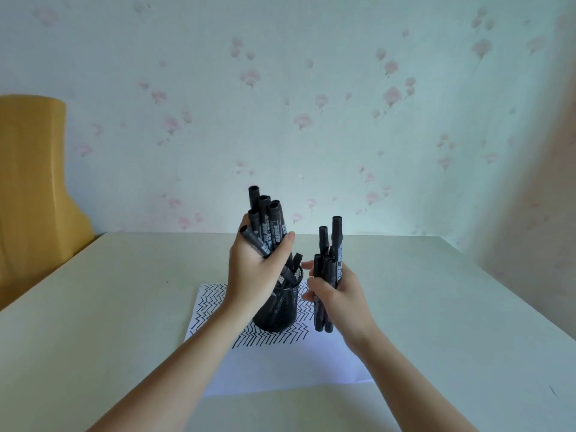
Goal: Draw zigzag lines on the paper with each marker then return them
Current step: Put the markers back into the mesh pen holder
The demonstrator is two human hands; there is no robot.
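Note:
A white paper (280, 366) lies on the table, its far half covered with rows of black zigzag lines. A black mesh pen holder (276, 310) stands upright on the paper. My left hand (255, 269) is closed around a bundle of several black markers (265, 219), held just above the holder's left rim. My right hand (335, 296) grips a second bundle of several black markers (330, 269) just right of the holder, caps pointing up. A few more markers (293, 269) stick out of the holder between my hands.
The pale table (436, 307) extends to both sides of the paper and meets a flowered wall at the back. A yellow chair back (31, 188) stands beyond the table's left edge.

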